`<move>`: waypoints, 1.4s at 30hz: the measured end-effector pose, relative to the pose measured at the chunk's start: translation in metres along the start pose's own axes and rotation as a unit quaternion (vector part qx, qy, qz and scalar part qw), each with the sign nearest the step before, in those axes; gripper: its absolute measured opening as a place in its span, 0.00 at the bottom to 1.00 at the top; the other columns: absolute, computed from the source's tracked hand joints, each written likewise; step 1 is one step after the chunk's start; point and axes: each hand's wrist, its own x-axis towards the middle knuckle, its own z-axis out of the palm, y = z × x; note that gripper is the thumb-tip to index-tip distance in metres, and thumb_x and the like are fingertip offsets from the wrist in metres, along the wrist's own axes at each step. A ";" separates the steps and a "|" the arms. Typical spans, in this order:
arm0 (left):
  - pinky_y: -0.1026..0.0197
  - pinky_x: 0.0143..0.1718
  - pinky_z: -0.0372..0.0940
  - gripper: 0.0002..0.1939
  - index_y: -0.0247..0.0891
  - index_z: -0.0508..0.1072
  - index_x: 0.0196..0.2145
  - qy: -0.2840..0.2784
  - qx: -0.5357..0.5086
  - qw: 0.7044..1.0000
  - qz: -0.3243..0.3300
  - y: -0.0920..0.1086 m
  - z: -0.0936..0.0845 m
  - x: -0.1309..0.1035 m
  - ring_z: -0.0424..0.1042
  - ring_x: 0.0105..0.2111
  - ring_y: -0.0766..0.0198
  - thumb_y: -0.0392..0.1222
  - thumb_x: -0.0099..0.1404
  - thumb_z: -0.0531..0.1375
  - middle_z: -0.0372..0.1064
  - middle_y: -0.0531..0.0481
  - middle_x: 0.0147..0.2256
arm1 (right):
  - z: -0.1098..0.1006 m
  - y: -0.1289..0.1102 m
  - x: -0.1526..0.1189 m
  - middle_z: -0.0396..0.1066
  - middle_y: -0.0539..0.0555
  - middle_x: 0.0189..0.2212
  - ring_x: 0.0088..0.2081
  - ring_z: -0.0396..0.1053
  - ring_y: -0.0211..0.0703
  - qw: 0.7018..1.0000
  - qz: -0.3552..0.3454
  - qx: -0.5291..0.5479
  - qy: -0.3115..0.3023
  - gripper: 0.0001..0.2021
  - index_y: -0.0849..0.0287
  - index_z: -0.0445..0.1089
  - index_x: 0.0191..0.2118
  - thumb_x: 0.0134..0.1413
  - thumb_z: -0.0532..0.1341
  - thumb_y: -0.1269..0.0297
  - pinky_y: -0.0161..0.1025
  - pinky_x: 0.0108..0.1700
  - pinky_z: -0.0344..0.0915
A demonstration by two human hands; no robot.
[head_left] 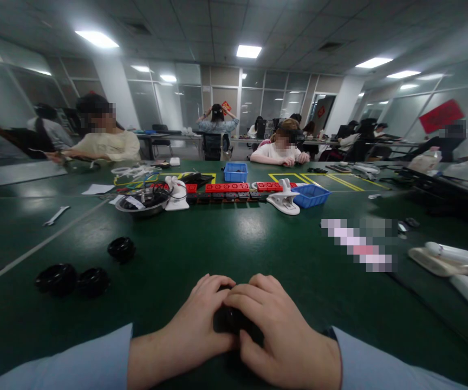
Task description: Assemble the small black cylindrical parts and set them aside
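Note:
My left hand [205,314] and my right hand [272,327] are closed together around a glossy black rounded part [229,318], low in front of me. Fingers cover most of it, so its full shape is hidden. Off to the left on the green table lie three similar black, hollow, ring-like parts: one at the far left [56,279], one beside it [93,281] and one a little farther back [121,249].
Across the table [250,238] stand a metal bowl [147,208] of black parts, white clips [285,200], red power strips [228,187] and blue bins [312,196]. A wrench [57,215] lies left. A white bottle-like object [451,252] sits right. Several people sit beyond.

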 end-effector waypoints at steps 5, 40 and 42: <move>0.43 0.53 0.51 0.19 0.44 0.73 0.39 -0.009 0.012 1.000 0.005 0.000 -0.001 -0.001 0.58 0.49 0.49 0.42 0.46 0.66 0.61 0.48 0.48 | -0.002 0.000 -0.001 0.70 0.51 0.36 0.34 0.57 0.43 0.999 -0.042 0.006 -0.019 0.17 0.59 0.66 0.36 0.36 0.51 0.74 0.42 0.36 0.53; 0.41 0.56 0.43 0.24 0.42 0.71 0.44 -0.028 0.024 0.999 0.005 -0.004 -0.001 -0.001 0.56 0.52 0.49 0.40 0.47 0.64 0.60 0.45 0.50 | 0.007 -0.001 -0.003 0.67 0.55 0.37 0.38 0.59 0.46 0.999 0.021 -0.019 0.016 0.11 0.62 0.66 0.39 0.46 0.55 0.72 0.45 0.42 0.57; 0.41 0.57 0.43 0.25 0.42 0.70 0.45 -0.029 0.026 0.999 -0.001 -0.003 -0.001 -0.001 0.56 0.52 0.49 0.39 0.46 0.64 0.59 0.45 0.50 | 0.007 -0.002 -0.003 0.67 0.55 0.38 0.39 0.59 0.46 1.000 0.009 -0.006 0.012 0.14 0.62 0.65 0.41 0.45 0.54 0.73 0.45 0.43 0.57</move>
